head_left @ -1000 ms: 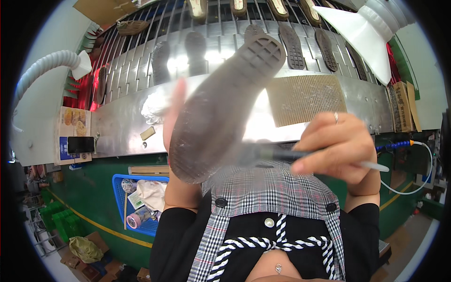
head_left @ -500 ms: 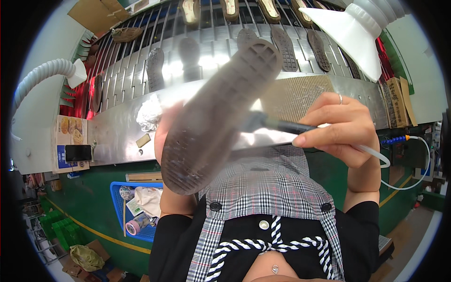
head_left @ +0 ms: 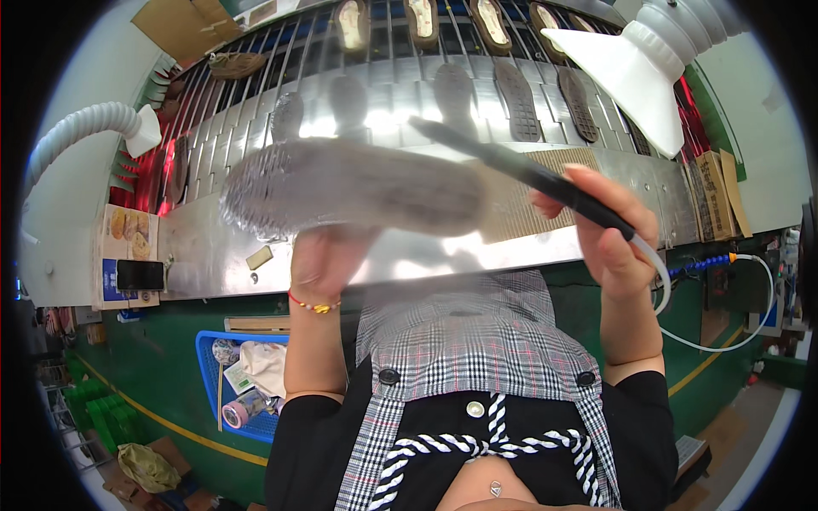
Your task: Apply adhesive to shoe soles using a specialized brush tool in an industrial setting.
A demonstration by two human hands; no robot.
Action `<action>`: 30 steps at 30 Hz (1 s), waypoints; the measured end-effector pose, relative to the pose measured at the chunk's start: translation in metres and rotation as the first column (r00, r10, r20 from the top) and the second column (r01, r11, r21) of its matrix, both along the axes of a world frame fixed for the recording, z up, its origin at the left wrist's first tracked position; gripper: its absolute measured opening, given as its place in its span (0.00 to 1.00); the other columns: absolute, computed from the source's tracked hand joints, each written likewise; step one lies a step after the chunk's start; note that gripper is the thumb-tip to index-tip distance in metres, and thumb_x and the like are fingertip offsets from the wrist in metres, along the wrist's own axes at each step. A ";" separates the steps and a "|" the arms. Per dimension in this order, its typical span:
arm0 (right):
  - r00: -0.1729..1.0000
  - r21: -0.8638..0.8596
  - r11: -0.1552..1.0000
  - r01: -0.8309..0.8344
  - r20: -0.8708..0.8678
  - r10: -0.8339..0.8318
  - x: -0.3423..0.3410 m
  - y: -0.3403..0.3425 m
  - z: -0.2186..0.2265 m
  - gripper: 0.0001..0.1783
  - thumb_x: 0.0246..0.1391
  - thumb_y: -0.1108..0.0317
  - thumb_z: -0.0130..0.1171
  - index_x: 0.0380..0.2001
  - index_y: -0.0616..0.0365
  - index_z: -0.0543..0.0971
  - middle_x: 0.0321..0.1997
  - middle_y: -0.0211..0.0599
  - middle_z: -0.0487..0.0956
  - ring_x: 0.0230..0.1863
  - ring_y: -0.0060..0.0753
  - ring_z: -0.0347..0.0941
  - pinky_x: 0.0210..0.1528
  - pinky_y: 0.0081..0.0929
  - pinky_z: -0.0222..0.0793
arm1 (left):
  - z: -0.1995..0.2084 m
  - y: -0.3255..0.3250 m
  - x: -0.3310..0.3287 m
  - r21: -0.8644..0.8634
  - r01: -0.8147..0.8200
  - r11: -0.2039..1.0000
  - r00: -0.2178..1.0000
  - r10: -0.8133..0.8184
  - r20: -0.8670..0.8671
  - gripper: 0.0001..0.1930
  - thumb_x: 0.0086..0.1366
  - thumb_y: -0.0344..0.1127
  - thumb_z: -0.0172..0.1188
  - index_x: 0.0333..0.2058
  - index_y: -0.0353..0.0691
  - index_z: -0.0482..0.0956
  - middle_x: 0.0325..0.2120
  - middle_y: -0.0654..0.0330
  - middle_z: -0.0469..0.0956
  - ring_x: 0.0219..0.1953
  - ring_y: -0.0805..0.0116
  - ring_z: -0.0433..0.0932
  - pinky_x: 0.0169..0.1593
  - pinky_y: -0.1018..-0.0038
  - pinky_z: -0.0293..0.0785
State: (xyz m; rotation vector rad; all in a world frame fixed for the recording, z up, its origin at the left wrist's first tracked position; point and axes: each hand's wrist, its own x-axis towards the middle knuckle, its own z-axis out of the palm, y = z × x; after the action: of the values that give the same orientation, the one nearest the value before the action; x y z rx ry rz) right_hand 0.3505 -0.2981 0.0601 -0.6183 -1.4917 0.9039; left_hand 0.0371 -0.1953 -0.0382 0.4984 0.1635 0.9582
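Observation:
A brown-grey shoe sole (head_left: 366, 187), smeared by motion, is held level above the metal ledge of the bench. My left hand (head_left: 328, 255) is closed on it from below; most of its fingers are hidden behind the sole. At its left end the sole looks wet and shiny. My right hand (head_left: 613, 230) grips a black pen-like brush (head_left: 545, 183) fed by a clear tube. The brush slants up to the left, its blurred tip over the far edge of the sole; I cannot tell whether they touch.
Soles (head_left: 515, 102) lie on a slatted metal conveyor (head_left: 392, 111), with shoe uppers (head_left: 490, 25) beyond. White duct nozzles (head_left: 622, 77) hang on both sides. Corrugated cardboard (head_left: 537, 226), a small tan block (head_left: 259, 258) and a phone (head_left: 141, 275) lie on the bench. A blue basket (head_left: 204, 358) stands below left.
The sole has turned from a steep slant to nearly level and moved up and left. My right hand has tilted the brush, raising its tip away to the upper left.

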 end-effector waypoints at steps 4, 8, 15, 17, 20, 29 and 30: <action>0.980 -0.220 0.975 -0.035 -0.199 -0.010 -0.023 0.001 -0.011 0.20 0.62 0.71 0.58 0.54 0.73 0.75 0.44 0.54 0.83 0.44 0.35 0.82 0.50 0.26 0.76 | 0.017 0.007 0.033 -0.003 -0.186 0.983 0.981 0.186 -0.062 0.27 0.77 0.48 0.40 0.69 0.42 0.60 0.66 0.51 0.66 0.67 0.52 0.65 0.68 0.53 0.63; 0.886 -0.483 0.851 -0.206 -0.461 -0.047 -0.032 0.007 -0.022 0.17 0.63 0.70 0.57 0.51 0.71 0.77 0.37 0.49 0.84 0.36 0.27 0.80 0.42 0.22 0.75 | -0.010 0.005 0.036 0.011 0.107 0.994 0.963 -0.106 0.246 0.28 0.78 0.47 0.34 0.70 0.38 0.56 0.54 0.48 0.76 0.49 0.55 0.81 0.56 0.54 0.77; 0.883 -0.578 0.782 -0.234 -0.464 -0.078 -0.044 0.000 -0.038 0.15 0.64 0.69 0.58 0.47 0.71 0.78 0.34 0.47 0.84 0.34 0.28 0.81 0.38 0.23 0.76 | 0.004 -0.059 0.057 -0.204 0.113 0.973 0.993 -0.114 0.007 0.30 0.78 0.51 0.34 0.71 0.40 0.53 0.65 0.55 0.66 0.52 0.64 0.79 0.49 0.68 0.82; 0.923 -0.536 0.834 -0.133 -0.374 -0.093 -0.047 -0.004 -0.037 0.14 0.64 0.69 0.58 0.46 0.71 0.79 0.33 0.47 0.84 0.32 0.28 0.81 0.36 0.24 0.77 | 0.007 -0.070 0.058 -0.169 0.026 0.985 0.965 -0.069 -0.251 0.29 0.78 0.51 0.32 0.71 0.43 0.53 0.72 0.58 0.53 0.58 0.64 0.74 0.51 0.67 0.82; 0.955 -0.494 0.868 -0.048 -0.279 -0.106 -0.052 -0.012 -0.028 0.13 0.63 0.72 0.58 0.46 0.70 0.78 0.35 0.47 0.84 0.35 0.29 0.83 0.39 0.23 0.78 | 0.015 -0.070 0.059 -0.193 -0.061 0.979 0.974 0.016 -0.225 0.24 0.78 0.45 0.38 0.66 0.42 0.62 0.55 0.57 0.73 0.39 0.71 0.75 0.38 0.77 0.74; 0.899 0.356 0.910 0.214 0.291 -0.326 -0.067 -0.017 -0.008 0.19 0.44 0.80 0.68 0.44 0.68 0.81 0.29 0.39 0.83 0.25 0.35 0.79 0.28 0.25 0.74 | 0.042 -0.052 0.071 0.367 -0.300 0.880 0.864 0.414 -0.286 0.30 0.78 0.53 0.31 0.73 0.47 0.48 0.73 0.56 0.51 0.66 0.61 0.65 0.57 0.66 0.79; 0.894 0.370 0.907 0.199 0.310 -0.322 -0.068 -0.020 -0.006 0.21 0.43 0.81 0.69 0.44 0.68 0.81 0.29 0.37 0.82 0.25 0.35 0.78 0.28 0.25 0.75 | 0.043 -0.050 0.072 0.421 -0.341 0.841 0.833 0.478 -0.280 0.30 0.78 0.53 0.31 0.73 0.47 0.48 0.73 0.56 0.51 0.66 0.61 0.64 0.57 0.66 0.79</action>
State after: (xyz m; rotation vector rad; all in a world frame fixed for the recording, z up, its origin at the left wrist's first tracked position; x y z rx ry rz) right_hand 0.2828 -0.3181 0.0545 -0.7447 -1.7897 0.3202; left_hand 0.1096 -0.2453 0.0046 1.0152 0.4676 1.3268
